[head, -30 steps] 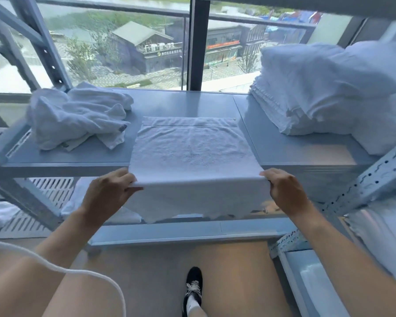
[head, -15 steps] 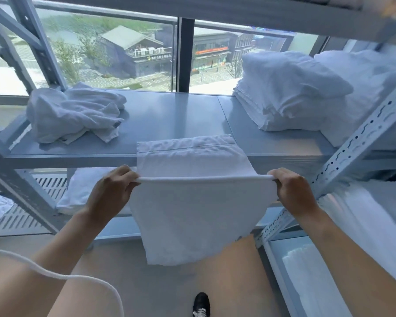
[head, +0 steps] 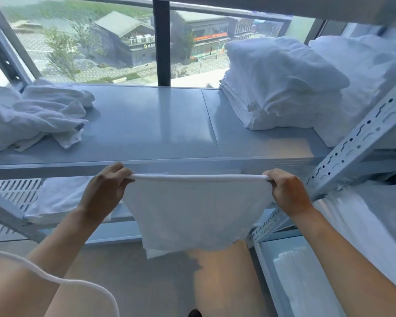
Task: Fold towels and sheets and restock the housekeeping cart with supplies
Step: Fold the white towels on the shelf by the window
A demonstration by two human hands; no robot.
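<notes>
A white towel (head: pixel 197 209) hangs doubled over in front of the grey metal shelf (head: pixel 151 124), clear of its surface. My left hand (head: pixel 103 191) pinches the left end of its folded top edge. At the right end, my right hand (head: pixel 286 191) pinches the same edge, so the fold is stretched level between them. The towel's lower edges hang loose above the floor.
A heap of crumpled white towels (head: pixel 34 115) lies at the shelf's left. Stacked folded white linen (head: pixel 281 85) fills its right side. A slanted perforated shelf post (head: pixel 357 138) stands close to my right hand. More white linen (head: pixel 62 197) lies on the lower shelf. A window is behind.
The towel has been pulled off the shelf towards me and now hangs freely from both hands. Both hands kept their grip on the folded edge.
</notes>
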